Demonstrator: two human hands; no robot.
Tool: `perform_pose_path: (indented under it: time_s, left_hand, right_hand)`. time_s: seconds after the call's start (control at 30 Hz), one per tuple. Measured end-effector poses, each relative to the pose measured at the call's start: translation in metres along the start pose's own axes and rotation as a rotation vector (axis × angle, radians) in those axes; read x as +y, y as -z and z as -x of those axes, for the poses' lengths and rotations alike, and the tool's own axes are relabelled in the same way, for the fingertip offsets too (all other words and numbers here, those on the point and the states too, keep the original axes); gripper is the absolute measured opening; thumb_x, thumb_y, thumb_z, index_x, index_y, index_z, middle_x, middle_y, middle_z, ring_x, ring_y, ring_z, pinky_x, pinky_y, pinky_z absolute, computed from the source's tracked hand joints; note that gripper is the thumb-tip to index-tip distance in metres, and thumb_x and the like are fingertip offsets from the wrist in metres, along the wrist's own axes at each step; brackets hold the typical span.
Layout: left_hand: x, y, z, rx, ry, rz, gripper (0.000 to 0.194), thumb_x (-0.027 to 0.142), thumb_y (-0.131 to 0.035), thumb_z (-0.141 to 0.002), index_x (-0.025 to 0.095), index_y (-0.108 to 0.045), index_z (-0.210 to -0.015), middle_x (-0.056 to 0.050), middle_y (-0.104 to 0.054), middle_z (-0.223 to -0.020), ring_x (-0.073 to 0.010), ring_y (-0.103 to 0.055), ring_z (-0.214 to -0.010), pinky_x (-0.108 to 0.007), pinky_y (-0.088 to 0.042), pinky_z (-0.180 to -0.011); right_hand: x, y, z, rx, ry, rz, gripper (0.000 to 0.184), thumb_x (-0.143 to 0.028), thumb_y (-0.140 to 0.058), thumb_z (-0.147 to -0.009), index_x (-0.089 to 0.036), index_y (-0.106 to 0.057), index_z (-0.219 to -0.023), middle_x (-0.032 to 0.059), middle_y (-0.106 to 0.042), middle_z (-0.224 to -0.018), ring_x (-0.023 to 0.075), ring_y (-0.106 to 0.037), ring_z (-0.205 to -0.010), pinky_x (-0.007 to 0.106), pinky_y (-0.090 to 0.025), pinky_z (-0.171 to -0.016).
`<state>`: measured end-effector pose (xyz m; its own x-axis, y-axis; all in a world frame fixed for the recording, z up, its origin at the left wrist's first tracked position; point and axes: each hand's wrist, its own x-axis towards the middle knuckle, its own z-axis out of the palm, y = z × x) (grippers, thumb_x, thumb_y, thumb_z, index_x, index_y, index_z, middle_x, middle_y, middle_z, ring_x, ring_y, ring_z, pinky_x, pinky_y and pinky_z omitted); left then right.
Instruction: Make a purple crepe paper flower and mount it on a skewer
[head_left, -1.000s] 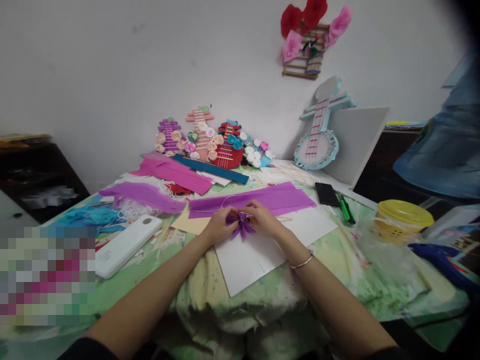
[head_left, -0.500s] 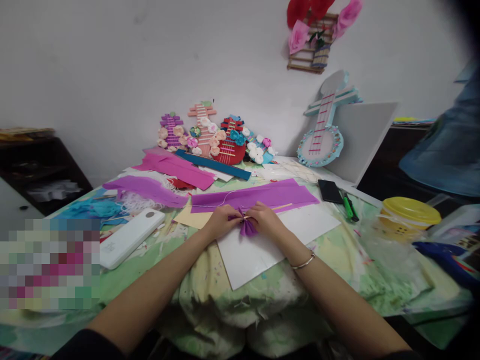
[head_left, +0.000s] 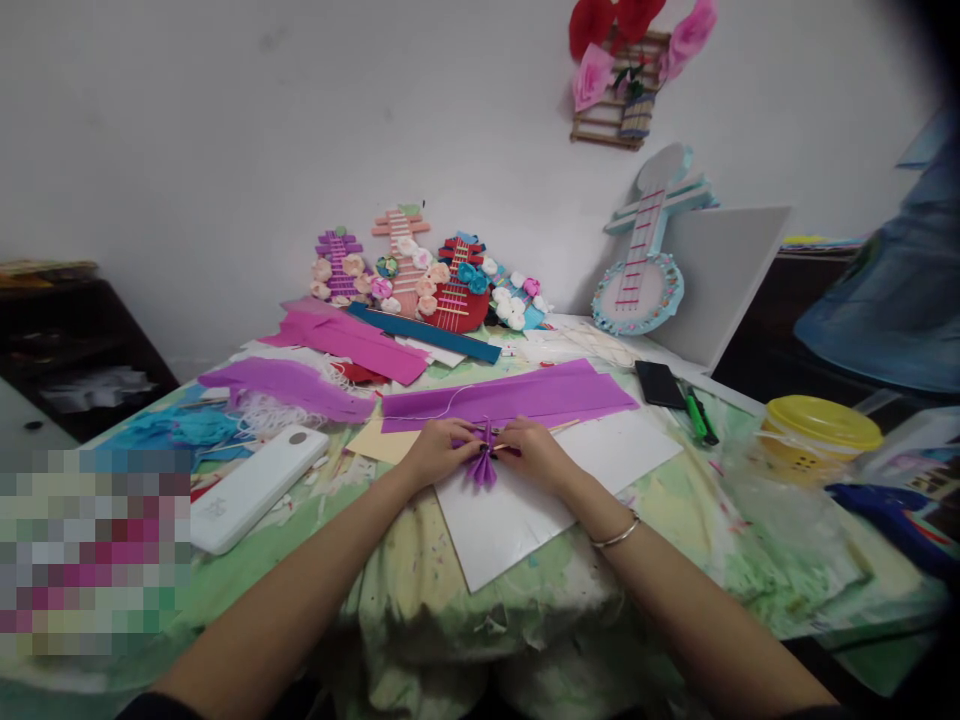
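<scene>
Two bare hands meet over the near-middle part of a cloth-covered worktop (head_left: 405, 575). Writing first: faint grey print on the white power bank (head_left: 259, 490), toward the worktop's left edge, too small to read; dark marks on the yellow-lidded tub (head_left: 817, 435), by the right edge, blurred as well. Grip next: left hand (head_left: 442, 450) closed, thumb and fingertips pinching one side of a purple pleated piece (head_left: 481, 473); right hand (head_left: 531, 455) closed likewise on its other side, thin pale sliver at those fingertips, kind uncertain. Pleats fan out below the pinch, toward the worktop's near edge. Piece sits above the left part of a white board (head_left: 517, 535), whose near corner points at that same edge; whether it touches the board, cannot tell. Long purple strip (head_left: 517, 393) just beyond the hands, overlapping the board's far side. Green cutter (head_left: 699, 415) beside a black flat object (head_left: 660, 385), right of the strip. Instrument-shaped crafts (head_left: 454, 300) line the back edge.
</scene>
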<state>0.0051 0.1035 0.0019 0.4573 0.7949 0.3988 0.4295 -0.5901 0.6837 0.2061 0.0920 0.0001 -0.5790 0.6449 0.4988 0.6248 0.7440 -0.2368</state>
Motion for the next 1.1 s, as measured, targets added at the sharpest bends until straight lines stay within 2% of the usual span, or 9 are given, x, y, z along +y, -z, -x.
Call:
perform_pose_path:
  time_s: [0.1,0.2,0.27,0.4,0.5,0.63,0.83,0.97,1.1]
  left_hand:
    - [0.002,-0.001,0.0,0.047,0.045,0.041,0.015,0.026,-0.061,-0.076,0.017,-0.072,-0.071,-0.006,-0.072,-0.076,-0.02,-0.065,-0.08,-0.031,-0.049,-0.077]
    - [0.002,-0.002,-0.001,0.079,0.079,0.08,0.016,0.029,-0.062,-0.075,0.014,-0.065,-0.073,-0.006,-0.069,-0.072,-0.0174,-0.064,-0.068,-0.028,-0.05,-0.065]
    - [0.002,-0.003,-0.002,0.093,0.112,0.178,0.018,0.029,-0.066,-0.071,0.014,-0.059,-0.076,-0.005,-0.068,-0.073,-0.0173,-0.065,-0.069,-0.027,-0.051,-0.063]
    - [0.003,-0.004,-0.003,0.11,0.185,0.415,0.03,0.024,-0.074,-0.063,0.015,-0.054,-0.084,-0.005,-0.068,-0.08,-0.0192,-0.067,-0.078,-0.031,-0.052,-0.072]
    - [0.006,-0.005,-0.003,0.114,0.229,0.501,0.037,0.023,-0.075,-0.061,0.015,-0.053,-0.089,-0.006,-0.068,-0.085,-0.0207,-0.067,-0.083,-0.032,-0.051,-0.073]
    - [0.01,-0.005,-0.002,0.091,0.273,0.547,0.045,0.024,-0.076,-0.06,0.014,-0.054,-0.098,-0.006,-0.069,-0.084,-0.0178,-0.065,-0.076,-0.028,-0.05,-0.066]
    - [0.013,-0.004,-0.002,0.117,0.254,0.505,0.035,0.028,-0.076,-0.06,0.013,-0.062,-0.089,-0.002,-0.065,-0.076,-0.0113,-0.058,-0.064,-0.022,-0.047,-0.06]
    - [0.011,-0.004,-0.002,0.118,0.274,0.538,0.034,0.031,-0.078,-0.059,0.012,-0.065,-0.083,-0.001,-0.064,-0.07,-0.0122,-0.058,-0.063,-0.023,-0.047,-0.059]
    - [0.008,-0.005,-0.002,0.138,0.302,0.589,0.037,0.029,-0.079,-0.057,0.011,-0.067,-0.086,-0.003,-0.066,-0.071,-0.0135,-0.06,-0.064,-0.025,-0.048,-0.062]
  right_hand:
    - [-0.003,-0.001,-0.001,0.019,0.031,-0.009,0.015,-0.008,-0.06,-0.079,-0.019,-0.07,-0.08,0.0039,-0.066,-0.075,0.0155,-0.052,-0.07,0.025,-0.037,-0.065]
    - [-0.006,-0.003,-0.002,0.044,0.07,-0.033,0.018,-0.004,-0.059,-0.078,-0.019,-0.069,-0.079,0.0032,-0.066,-0.074,0.0152,-0.052,-0.069,0.025,-0.037,-0.065]
    - [-0.006,-0.004,-0.003,0.071,0.081,-0.051,0.018,-0.003,-0.059,-0.077,-0.019,-0.069,-0.079,0.0032,-0.065,-0.073,0.0152,-0.052,-0.069,0.025,-0.037,-0.064]
    - [-0.005,-0.005,-0.001,0.1,0.063,-0.05,0.014,-0.007,-0.061,-0.077,-0.018,-0.069,-0.079,0.0037,-0.065,-0.071,0.0152,-0.051,-0.065,0.026,-0.036,-0.062]
    - [-0.006,-0.004,0.0,0.111,0.049,-0.052,0.011,-0.009,-0.063,-0.076,-0.018,-0.068,-0.077,0.0029,-0.065,-0.068,0.0152,-0.051,-0.064,0.026,-0.037,-0.062]
    - [-0.007,-0.003,-0.001,0.127,0.048,-0.065,0.013,-0.006,-0.062,-0.075,-0.018,-0.067,-0.074,0.0031,-0.066,-0.071,0.0153,-0.052,-0.066,0.026,-0.037,-0.063]
    - [-0.008,-0.002,-0.003,0.165,0.056,-0.098,0.015,-0.004,-0.061,-0.074,-0.017,-0.066,-0.076,0.0037,-0.067,-0.07,0.0159,-0.052,-0.067,0.027,-0.039,-0.065]
    - [-0.012,0.0,-0.002,0.163,0.042,-0.109,0.012,-0.008,-0.062,-0.075,-0.018,-0.067,-0.08,0.003,-0.068,-0.07,0.0156,-0.052,-0.065,0.027,-0.038,-0.064]
    - [-0.017,0.004,-0.002,0.119,-0.014,-0.095,0.007,-0.016,-0.062,-0.079,-0.019,-0.068,-0.081,0.0021,-0.067,-0.068,0.0147,-0.053,-0.062,0.026,-0.038,-0.062]
